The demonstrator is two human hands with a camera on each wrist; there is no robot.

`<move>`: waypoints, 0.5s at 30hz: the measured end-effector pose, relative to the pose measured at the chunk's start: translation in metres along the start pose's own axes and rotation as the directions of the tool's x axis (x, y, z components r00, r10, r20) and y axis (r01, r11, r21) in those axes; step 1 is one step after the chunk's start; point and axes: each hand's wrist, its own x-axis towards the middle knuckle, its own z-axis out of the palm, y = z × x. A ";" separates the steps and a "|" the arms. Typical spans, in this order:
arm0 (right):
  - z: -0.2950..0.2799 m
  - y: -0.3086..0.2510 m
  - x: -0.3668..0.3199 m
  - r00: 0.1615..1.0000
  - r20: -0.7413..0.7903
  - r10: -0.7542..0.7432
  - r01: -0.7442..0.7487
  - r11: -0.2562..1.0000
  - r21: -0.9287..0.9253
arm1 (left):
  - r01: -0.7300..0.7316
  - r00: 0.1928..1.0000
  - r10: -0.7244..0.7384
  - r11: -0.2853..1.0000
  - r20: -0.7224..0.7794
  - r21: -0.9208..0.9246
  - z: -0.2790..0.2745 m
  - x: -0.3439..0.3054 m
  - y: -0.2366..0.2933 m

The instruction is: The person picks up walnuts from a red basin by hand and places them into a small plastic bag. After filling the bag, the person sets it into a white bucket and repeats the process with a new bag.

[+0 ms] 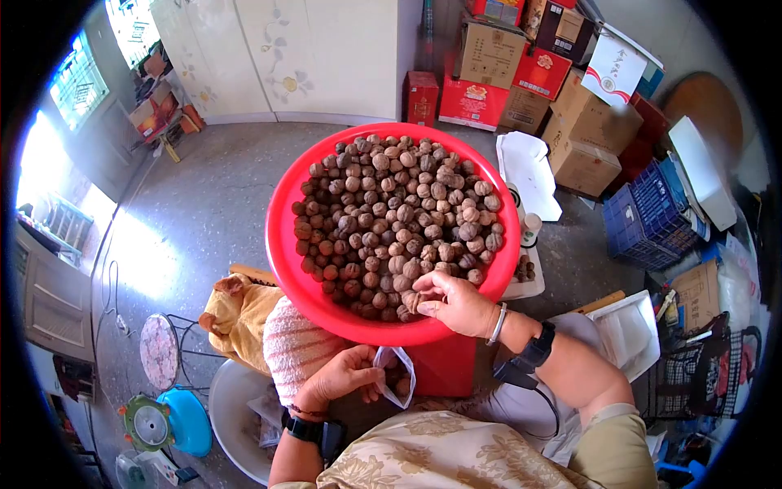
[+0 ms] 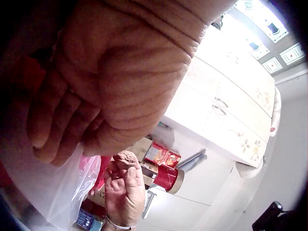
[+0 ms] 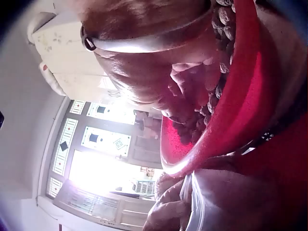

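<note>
A wide red basin (image 1: pixel 281 204) heaped with walnuts (image 1: pixel 383 212) fills the middle of the head view. Over its near right rim, my right hand (image 1: pixel 460 304) grips a walnut (image 2: pixel 125 158), which shows between thumb and fingers in the left wrist view. Just below the near rim, my left hand (image 1: pixel 346 376) pinches the edge of a clear plastic bag (image 1: pixel 397 391). The bag's mouth gapes, and some walnuts show inside it. In the left wrist view the bag hangs down from the left fingers (image 2: pixel 57 139).
Behind the basin stand stacked cartons (image 1: pixel 586 134) and a blue crate (image 1: pixel 652 216). A white foam tray (image 1: pixel 528 277) with walnuts sits right of the basin. Lower left are a grey tub (image 1: pixel 236 420), a round stool (image 1: pixel 159 350) and a yellow cloth (image 1: pixel 240 318).
</note>
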 end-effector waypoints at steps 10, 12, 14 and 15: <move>-0.003 -0.013 -0.008 0.980 0.150 -0.133 0.081 0.946 0.313 | 0.024 0.999 -0.024 1.000 -0.024 0.014 0.002 0.001 0.002; -0.003 -0.013 -0.008 0.978 0.157 -0.135 0.081 0.947 0.311 | 0.024 0.999 -0.024 1.000 -0.027 0.011 0.001 0.001 0.000; -0.004 -0.014 -0.009 0.973 0.168 -0.160 0.110 0.956 0.274 | 0.023 0.999 -0.022 1.000 -0.029 0.008 0.001 0.001 0.000; -0.004 -0.016 -0.010 0.973 0.167 -0.161 0.111 0.955 0.274 | 0.025 0.999 -0.025 1.000 -0.028 0.012 0.002 0.001 0.001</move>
